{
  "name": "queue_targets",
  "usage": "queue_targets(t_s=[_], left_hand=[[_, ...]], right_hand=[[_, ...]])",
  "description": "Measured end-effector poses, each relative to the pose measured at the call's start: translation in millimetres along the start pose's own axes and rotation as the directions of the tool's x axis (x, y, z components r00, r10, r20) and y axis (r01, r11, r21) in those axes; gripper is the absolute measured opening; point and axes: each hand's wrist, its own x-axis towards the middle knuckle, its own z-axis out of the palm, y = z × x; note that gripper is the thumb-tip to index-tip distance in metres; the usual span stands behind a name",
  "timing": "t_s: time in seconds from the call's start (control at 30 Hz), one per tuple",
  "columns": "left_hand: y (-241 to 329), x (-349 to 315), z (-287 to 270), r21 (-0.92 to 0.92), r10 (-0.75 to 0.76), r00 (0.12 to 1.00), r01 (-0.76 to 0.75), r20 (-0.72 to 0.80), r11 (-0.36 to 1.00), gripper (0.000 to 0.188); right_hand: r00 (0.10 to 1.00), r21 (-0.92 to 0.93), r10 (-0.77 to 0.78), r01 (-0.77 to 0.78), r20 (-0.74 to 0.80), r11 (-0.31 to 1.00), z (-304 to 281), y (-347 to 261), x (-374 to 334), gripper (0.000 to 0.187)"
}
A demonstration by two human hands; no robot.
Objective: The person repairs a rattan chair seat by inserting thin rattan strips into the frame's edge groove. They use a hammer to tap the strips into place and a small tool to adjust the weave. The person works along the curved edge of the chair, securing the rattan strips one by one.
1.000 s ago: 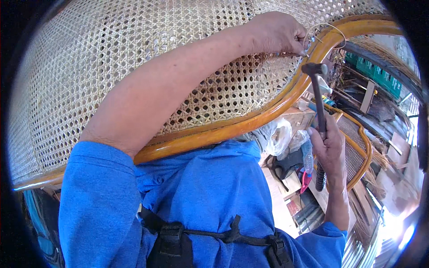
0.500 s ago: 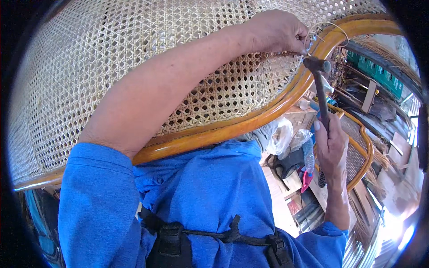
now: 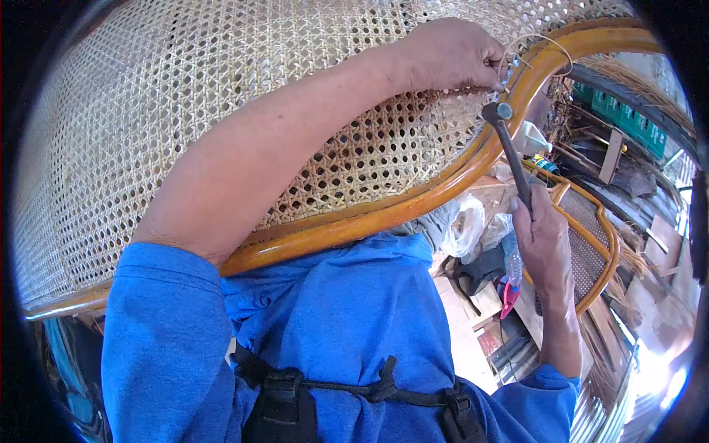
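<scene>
A large woven cane panel (image 3: 369, 166) spreads in front of me, bordered by a curved, glossy orange-brown frame (image 3: 413, 207). My left hand (image 3: 459, 55) rests at the panel's right end, fingers pinched against the inner edge of the frame. A thin cane strip (image 3: 550, 37) loops from these fingers over the frame; the fingertips partly hide its end. My right hand (image 3: 545, 244) is wrapped round the handle of a hammer (image 3: 511, 148). The hammer's head lies over the frame's inner edge, just below my left fingertips; whether it touches cannot be told.
Below the frame are clear plastic bags (image 3: 465, 225) and a plastic bottle (image 3: 512, 266). A smaller cane-woven piece with an orange-brown frame (image 3: 611, 255) stands at the right. Green crates (image 3: 628, 122), wood offcuts and loose fibres (image 3: 628, 74) crowd the far right.
The hammer head has moved left and slightly down, and its handle now leans more. My right hand has shifted slightly with it. My left hand stays nearly in place.
</scene>
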Motion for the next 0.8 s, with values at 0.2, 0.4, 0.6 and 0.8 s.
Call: queue_targets(t_s=[0.2,0.4,0.6,0.8], left_hand=[[-0.3,2.8,0.5,0.029,-0.033,0.999,0.032,0.036,0.999,0.029],[-2.5,3.6,0.7,0.058,0.032,0.999,-0.032,-0.013,0.998,0.030],[-0.4,1.2,-0.7,0.004,-0.024,0.999,0.024,0.022,1.000,0.030],[-2.7,2.9,-0.3,0.086,0.056,0.998,-0.056,0.003,0.995,0.030]], right_hand=[[0.998,0.034,-0.020,0.022,-0.053,0.999,-0.6,-4.5,-6.7,0.019],[1.000,0.021,0.009,-0.009,-0.010,1.000,-7.0,-8.1,-6.6,0.019],[0.999,-0.008,-0.037,0.037,-0.003,0.999,-1.4,0.5,-3.5,0.018],[1.000,0.018,-0.019,0.019,-0.020,1.000,-5.2,-3.3,-4.1,0.019]])
